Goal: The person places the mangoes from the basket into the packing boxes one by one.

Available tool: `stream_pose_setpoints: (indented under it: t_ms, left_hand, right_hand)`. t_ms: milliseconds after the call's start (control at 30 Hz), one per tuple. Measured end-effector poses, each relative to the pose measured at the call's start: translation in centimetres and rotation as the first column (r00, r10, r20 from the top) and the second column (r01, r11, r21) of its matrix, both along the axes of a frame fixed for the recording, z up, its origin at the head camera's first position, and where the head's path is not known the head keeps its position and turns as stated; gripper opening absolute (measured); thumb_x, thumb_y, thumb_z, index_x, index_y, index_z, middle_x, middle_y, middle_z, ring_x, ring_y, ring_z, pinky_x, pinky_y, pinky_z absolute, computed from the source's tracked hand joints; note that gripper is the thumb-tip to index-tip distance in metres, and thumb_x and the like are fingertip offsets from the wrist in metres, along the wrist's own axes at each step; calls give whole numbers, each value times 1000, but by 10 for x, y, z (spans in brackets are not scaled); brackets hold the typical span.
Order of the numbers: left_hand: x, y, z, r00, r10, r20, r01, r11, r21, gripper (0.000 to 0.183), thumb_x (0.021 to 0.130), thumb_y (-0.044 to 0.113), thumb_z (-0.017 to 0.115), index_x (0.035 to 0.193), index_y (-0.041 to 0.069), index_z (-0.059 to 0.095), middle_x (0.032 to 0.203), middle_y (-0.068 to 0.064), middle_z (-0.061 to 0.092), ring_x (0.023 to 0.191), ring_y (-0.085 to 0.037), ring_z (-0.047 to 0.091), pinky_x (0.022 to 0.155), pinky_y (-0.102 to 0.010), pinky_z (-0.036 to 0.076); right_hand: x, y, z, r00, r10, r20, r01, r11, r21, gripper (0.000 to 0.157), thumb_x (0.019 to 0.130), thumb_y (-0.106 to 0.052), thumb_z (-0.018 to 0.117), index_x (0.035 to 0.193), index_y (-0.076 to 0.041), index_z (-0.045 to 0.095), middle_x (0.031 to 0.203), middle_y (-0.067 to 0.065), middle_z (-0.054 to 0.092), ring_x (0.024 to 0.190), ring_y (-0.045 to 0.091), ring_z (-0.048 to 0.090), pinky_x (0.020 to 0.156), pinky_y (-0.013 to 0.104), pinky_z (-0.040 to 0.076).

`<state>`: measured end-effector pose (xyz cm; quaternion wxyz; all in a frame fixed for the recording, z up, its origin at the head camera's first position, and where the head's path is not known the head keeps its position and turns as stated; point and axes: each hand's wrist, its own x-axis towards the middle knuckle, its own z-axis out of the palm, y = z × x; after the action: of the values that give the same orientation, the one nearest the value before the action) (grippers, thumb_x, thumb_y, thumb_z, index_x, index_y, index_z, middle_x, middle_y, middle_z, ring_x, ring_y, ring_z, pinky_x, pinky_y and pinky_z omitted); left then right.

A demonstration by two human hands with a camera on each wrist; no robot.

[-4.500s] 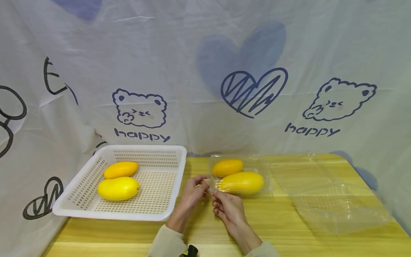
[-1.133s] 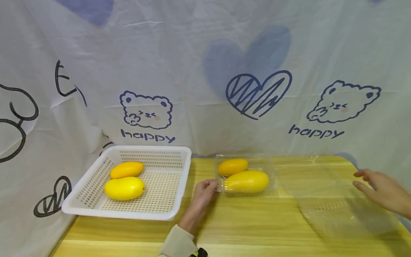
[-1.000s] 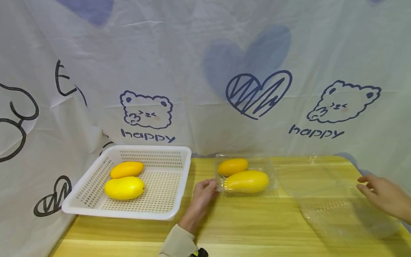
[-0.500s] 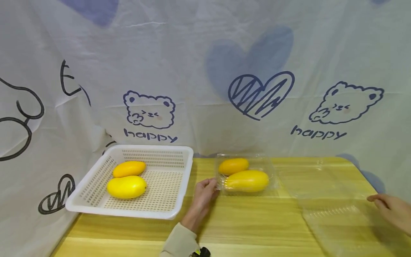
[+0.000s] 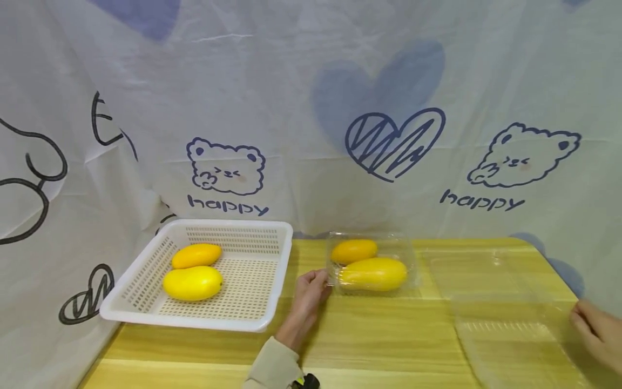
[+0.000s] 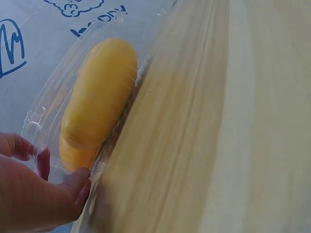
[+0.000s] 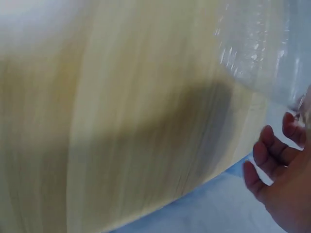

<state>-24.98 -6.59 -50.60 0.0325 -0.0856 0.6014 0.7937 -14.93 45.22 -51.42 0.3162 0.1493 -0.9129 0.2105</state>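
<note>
A: What are the two hands doing at the wooden table (image 5: 350, 346)?

B: A person's left hand (image 5: 307, 296) pinches the near left corner of a clear plastic box (image 5: 391, 247), thumb and finger narrow about its edge. The right hand (image 5: 600, 330), partly out of frame, pinches the rim of an open clear clamshell (image 5: 515, 348), its other fingers loosely curled.

A: And the step in hand?

B: It appears to be the positioning of the clamshell by its rim, with the box steadied opposite. The next move seems to call for a light, even pull on the thin plastic and little disturbance to the fruit.

A: Where does everything lie?

B: With 12 o'clock pointing away from the person, the box sits at the left hand's 2 o'clock, touching its fingertips. Inside lie a front mango (image 5: 373, 274) and a rear mango (image 5: 353, 252). The clamshell spreads from the right hand's 9 o'clock towards 10. Whether it joins the box is unclear. At the left hand's 9 to 10 o'clock, a white slotted basket (image 5: 194, 323) holds two more mangoes (image 5: 193, 283), side by side.
</note>
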Motion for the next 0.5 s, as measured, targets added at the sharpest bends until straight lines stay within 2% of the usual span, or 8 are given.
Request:
stream_pose_setpoints:
  t_ms: [133, 300, 500]
  left_hand:
    - [2, 0, -1, 1000, 18, 6, -18, 1000, 2, 15, 91, 7, 62, 76, 5, 59, 85, 1, 56, 78, -13, 54, 75, -24, 51]
    - [1, 1, 0, 999, 36, 5, -37, 999, 9, 16, 91, 7, 62, 75, 5, 58, 87, 0, 55, 81, -13, 54, 77, -25, 52]
    - [-1, 6, 0, 995, 99, 15, -100, 994, 46, 22, 90, 5, 64, 70, 10, 56, 81, 1, 53, 73, -12, 52, 68, -22, 49]
  right_hand:
    - [0, 3, -1, 996, 38, -81, -29, 994, 101, 23, 82, 7, 47, 73, -14, 45, 66, -25, 27, 57, -4, 26, 47, 25, 21]
    - [4, 3, -2, 993, 27, -115, -12, 991, 134, 22, 83, 3, 46, 71, -15, 43, 65, -22, 31, 55, 2, 31, 49, 28, 25]
    - [8, 4, -2, 991, 18, -135, 2, 989, 149, 20, 80, 1, 47, 71, -16, 42, 64, -19, 33, 53, 8, 34, 50, 31, 26]
